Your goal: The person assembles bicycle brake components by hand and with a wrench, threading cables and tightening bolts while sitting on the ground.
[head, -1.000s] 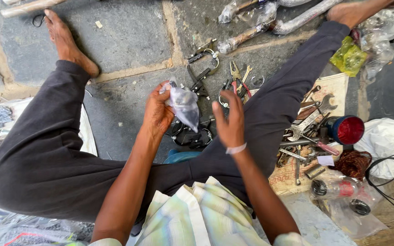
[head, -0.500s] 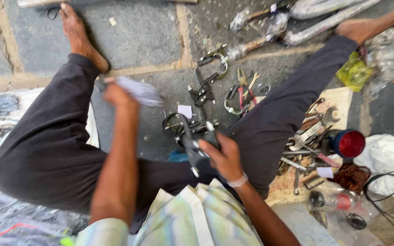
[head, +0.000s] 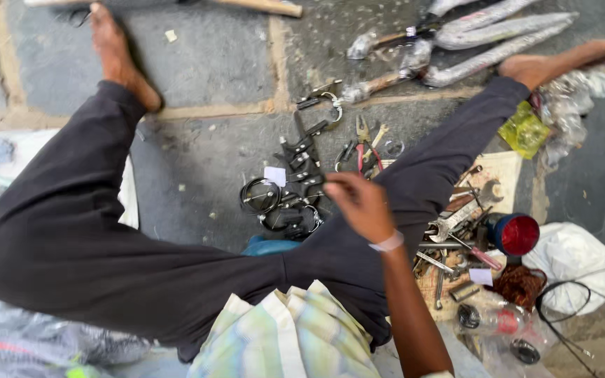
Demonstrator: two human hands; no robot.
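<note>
the person sits on a stone floor (head: 211,56) with both legs spread wide in dark trousers (head: 92,238), bare feet at the far side. only 1 hand shows: the right hand (head: 360,203) hangs over the gap between the legs, wearing a pale wristband (head: 386,243). its fingers (head: 336,187) are curled loosely together, and it is too blurred to tell whether they pinch anything. the left hand is out of the picture.

just left of the right hand lies a cluster of black metal parts (head: 295,185): brackets, a coiled black ring or cable (head: 260,196) and a small white tag (head: 274,175). a little farther off lie pliers with red handles (head: 367,147), and at the far right several long pieces wrapped in clear plastic (head: 484,35).

to the right of the right leg a board (head: 505,168) carries spanners and other loose tools (head: 456,224), with a round red lamp (head: 516,234) beside them and a white bag (head: 568,259) further right.

judging from the pose, the step in hand looks like sorting or picking among the black parts. the hand hovers right beside them without clearly touching any. a next move would call for lowering the fingers onto 1 piece and getting a firm pinch among the tangled hardware, without dragging its neighbours along.
</note>
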